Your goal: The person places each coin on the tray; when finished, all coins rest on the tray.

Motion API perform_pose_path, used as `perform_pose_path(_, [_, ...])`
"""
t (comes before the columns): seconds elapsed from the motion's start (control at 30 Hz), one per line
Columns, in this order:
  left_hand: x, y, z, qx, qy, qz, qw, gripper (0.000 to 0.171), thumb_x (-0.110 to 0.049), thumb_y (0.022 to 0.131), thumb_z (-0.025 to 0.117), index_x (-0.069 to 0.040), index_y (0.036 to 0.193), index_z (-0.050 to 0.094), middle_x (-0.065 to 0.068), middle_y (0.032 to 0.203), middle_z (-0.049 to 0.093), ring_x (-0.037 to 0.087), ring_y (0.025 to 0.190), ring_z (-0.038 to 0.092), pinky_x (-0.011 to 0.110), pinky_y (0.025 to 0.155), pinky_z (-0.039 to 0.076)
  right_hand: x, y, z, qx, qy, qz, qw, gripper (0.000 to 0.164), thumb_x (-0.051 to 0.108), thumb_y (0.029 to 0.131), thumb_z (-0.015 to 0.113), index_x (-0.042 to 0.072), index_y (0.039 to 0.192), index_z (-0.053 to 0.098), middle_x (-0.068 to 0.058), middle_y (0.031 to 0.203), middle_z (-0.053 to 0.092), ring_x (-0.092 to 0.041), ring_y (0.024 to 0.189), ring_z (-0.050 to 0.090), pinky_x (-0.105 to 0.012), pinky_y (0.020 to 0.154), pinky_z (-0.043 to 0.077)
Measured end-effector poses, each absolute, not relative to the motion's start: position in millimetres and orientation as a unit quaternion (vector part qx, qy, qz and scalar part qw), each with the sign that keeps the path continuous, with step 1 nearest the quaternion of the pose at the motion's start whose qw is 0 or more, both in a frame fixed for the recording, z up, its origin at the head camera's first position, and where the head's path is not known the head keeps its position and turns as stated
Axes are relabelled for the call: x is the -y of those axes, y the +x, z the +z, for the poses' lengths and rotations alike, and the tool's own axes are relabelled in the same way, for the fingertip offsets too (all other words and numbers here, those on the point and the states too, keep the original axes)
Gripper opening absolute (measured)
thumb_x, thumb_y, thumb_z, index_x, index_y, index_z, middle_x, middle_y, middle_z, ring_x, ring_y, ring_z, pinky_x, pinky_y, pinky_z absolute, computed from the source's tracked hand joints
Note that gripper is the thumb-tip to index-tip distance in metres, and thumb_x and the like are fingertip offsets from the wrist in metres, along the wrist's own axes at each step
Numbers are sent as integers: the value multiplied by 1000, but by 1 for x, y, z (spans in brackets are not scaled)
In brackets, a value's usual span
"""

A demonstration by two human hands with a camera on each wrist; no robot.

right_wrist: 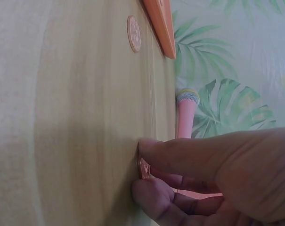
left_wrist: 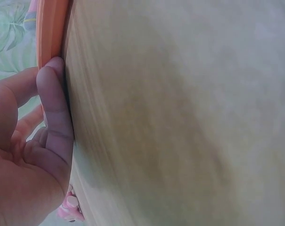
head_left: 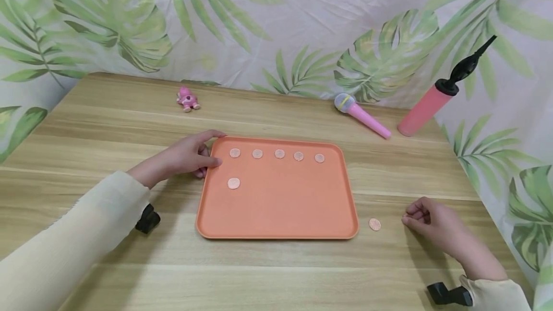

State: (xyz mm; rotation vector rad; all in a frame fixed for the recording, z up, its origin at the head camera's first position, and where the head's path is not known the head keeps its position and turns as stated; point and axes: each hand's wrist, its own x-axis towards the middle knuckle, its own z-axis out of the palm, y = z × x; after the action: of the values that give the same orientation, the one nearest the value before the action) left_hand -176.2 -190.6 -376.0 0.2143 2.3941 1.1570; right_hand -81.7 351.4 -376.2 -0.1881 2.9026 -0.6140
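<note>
An orange tray (head_left: 281, 196) lies on the wooden table, a row of several copper-coloured coins (head_left: 280, 154) along its far side and a single coin (head_left: 234, 183) below the row's left end. My left hand (head_left: 186, 156) grips the tray's left rim near the far corner, thumb on top and other fingers at the outer side. To the right of the tray, my right hand (head_left: 436, 222) is low over the table. Between its thumb and fingertips it pinches a copper-coloured coin (right_wrist: 144, 168), mostly covered in the head view. Another coin (head_left: 375, 224) lies flat between that hand and the tray.
Behind the tray a small pink toy figure (head_left: 187, 99) sits at the back left. A pink toy microphone (head_left: 363, 115) lies at the back right, beside a standing pink hand pump (head_left: 427, 110) with a black nozzle. Leaf-patterned cloth (head_left: 302, 23) hangs behind the table.
</note>
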Motion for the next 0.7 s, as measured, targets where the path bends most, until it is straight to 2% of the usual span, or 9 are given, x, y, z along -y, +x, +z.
perform_pose_path(0.47, [190,-175,-374,-869,70,426,243,72,-12,101,69,-11,163,32,4,76,55,13,62,62,26,60,59,-354,-81,-376,-977,-38,-183,107,22,18,97,75,-1,95,64,-3,85,68,-1,71,53,-20,63,48])
perform_pose_path(0.7, [190,-175,-375,-868,69,427,242,72,-12,101,68,-11,163,32,4,76,55,13,62,62,26,60,59,-353,-77,-379,-971,-39,-220,81,23,13,100,72,-3,100,55,-6,84,65,0,66,54,-21,57,54])
